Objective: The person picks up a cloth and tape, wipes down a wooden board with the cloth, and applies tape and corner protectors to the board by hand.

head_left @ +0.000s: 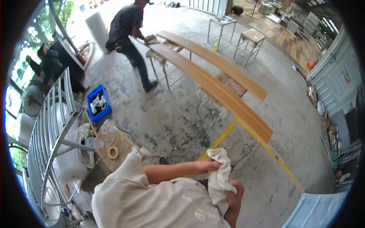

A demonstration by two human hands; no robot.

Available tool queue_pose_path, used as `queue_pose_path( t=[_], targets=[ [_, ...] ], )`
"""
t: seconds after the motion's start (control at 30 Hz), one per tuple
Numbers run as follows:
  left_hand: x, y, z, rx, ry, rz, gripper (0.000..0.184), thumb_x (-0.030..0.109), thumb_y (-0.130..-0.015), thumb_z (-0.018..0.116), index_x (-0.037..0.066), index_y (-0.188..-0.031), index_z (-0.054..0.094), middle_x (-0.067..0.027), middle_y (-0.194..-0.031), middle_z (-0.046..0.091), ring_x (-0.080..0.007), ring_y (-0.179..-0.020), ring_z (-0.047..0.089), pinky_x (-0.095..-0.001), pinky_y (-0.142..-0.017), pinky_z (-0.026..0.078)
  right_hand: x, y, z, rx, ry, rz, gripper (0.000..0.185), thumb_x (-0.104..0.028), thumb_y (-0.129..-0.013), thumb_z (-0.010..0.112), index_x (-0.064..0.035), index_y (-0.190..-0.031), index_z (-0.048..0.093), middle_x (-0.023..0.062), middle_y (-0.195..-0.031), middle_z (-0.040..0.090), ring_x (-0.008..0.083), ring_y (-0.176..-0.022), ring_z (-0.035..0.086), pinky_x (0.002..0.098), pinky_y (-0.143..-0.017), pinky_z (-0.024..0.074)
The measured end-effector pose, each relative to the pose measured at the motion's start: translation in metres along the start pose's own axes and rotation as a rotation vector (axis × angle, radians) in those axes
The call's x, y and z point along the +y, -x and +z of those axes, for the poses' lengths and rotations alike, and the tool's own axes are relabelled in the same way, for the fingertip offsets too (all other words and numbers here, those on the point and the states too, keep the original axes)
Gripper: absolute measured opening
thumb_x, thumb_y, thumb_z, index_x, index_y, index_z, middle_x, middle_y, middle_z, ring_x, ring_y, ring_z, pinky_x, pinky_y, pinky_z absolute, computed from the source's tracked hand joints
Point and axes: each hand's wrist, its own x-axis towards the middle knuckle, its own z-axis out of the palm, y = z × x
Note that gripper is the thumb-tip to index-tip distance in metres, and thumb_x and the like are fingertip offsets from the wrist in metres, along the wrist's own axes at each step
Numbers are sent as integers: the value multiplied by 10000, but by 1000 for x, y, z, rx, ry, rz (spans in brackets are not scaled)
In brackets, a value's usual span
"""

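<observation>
An off-white cloth [220, 180] hangs bunched in front of my chest, between my two hands. My left hand [208, 166] is closed on its upper part, the arm reaching across from the left. Lower down and to the right, my right hand [235, 193] has its fingers curled around the cloth's edge. The cloth is crumpled, so its full shape is hidden. Beyond my hands, a long brown board [216, 89] with grooves along it rests on metal-legged stands, its near end pointing toward me.
Another brown board [228, 70] lies parallel. A person [127, 34] leans over the far end; another person [51, 62] is at left. A blue crate [99, 113], a tape roll [113, 152] on a worn stool [108, 138], and a metal rack [57, 125] stand left. Stools [253, 36] stand behind.
</observation>
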Motion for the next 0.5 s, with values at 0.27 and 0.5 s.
queue_pose_path(
  t=[0.27,0.5],
  targets=[
    [-33,-138,130,170,-322,-57,363,246,-808,754,74,-1102,628,3,-998,664,-106,-930,607,-263,-858,472,27,88,-144,794,-757,177,718,-618,-829,375,2,-1164,510,176,-1070,598,351,-1037,559,504,-889,441],
    [-48,-211,176,23,-916,-26,488,345,-784,776,31,-1112,595,-31,-945,657,-87,-881,573,-296,-801,486,76,48,-227,458,-736,488,608,-415,-928,472,-6,-1377,429,134,-1304,533,249,-1182,521,373,-1034,383]
  ],
)
